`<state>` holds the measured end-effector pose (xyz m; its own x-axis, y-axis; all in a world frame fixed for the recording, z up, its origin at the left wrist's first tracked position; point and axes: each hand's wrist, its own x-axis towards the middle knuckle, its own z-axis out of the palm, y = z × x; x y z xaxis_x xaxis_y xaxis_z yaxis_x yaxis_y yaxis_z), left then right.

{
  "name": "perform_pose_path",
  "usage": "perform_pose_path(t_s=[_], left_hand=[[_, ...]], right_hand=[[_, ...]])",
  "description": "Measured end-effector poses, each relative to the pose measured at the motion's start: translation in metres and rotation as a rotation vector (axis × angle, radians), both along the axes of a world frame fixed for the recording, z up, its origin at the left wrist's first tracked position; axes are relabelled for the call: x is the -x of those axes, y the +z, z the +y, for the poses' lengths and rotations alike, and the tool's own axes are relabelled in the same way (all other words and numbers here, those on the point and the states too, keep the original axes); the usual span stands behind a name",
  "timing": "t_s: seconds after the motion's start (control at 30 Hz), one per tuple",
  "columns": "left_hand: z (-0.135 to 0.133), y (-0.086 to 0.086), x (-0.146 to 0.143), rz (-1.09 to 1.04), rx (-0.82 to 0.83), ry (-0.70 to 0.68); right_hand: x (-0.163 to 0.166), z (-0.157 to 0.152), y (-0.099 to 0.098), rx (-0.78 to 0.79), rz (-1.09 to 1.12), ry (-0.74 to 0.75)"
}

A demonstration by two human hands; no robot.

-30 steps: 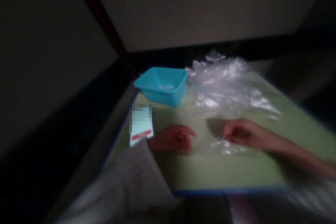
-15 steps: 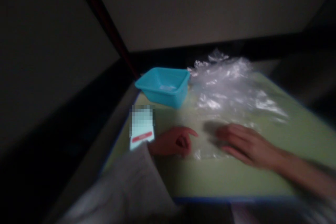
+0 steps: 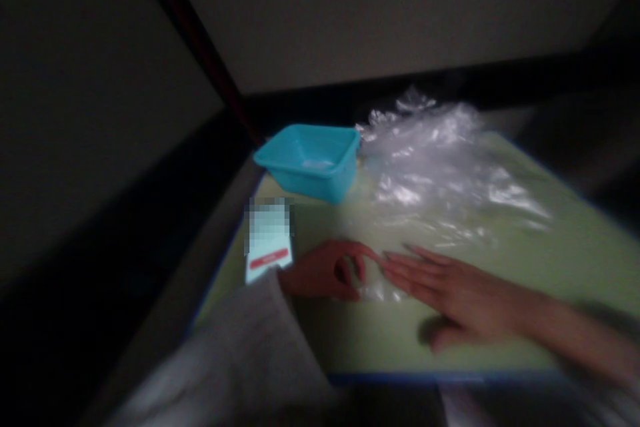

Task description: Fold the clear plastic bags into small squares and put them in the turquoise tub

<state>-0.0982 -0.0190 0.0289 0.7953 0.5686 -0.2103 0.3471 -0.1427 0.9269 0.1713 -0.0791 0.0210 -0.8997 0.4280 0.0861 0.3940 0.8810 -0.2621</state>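
A heap of clear plastic bags [image 3: 440, 173] lies on the pale green table [image 3: 500, 347]. One flat clear bag [image 3: 380, 280] reaches toward me. My right hand [image 3: 445, 293] lies flat on that bag with its fingers stretched out, pointing left. My left hand [image 3: 327, 271] rests just left of it, curled, pinching the bag's near corner between thumb and forefinger. The fingertips of both hands almost touch. A grey sleeve covers my left arm.
A turquoise plastic tub [image 3: 310, 160] stands at the table's far left, beside the bag heap. A light blue card with a red stripe [image 3: 267, 250] lies near the left edge. The room is dim, with a dark post in the wall corner behind.
My right hand has opened from a loose fist and slid left across the flat bag, until its fingertips met my left hand. My left hand has stayed put.
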Motion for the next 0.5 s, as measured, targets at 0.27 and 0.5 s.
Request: perform_pose_path(t_s=[0.27, 0.5], left_hand=[[0.0, -0.001, 0.001, 0.028, -0.152, 0.001], [0.0, 0.0, 0.002, 0.061, -0.322, -0.024]], right_hand=[[-0.009, 0.003, -0.007, 0.007, -0.007, -0.067], [-0.018, 0.005, -0.004, -0.013, 0.007, -0.127]])
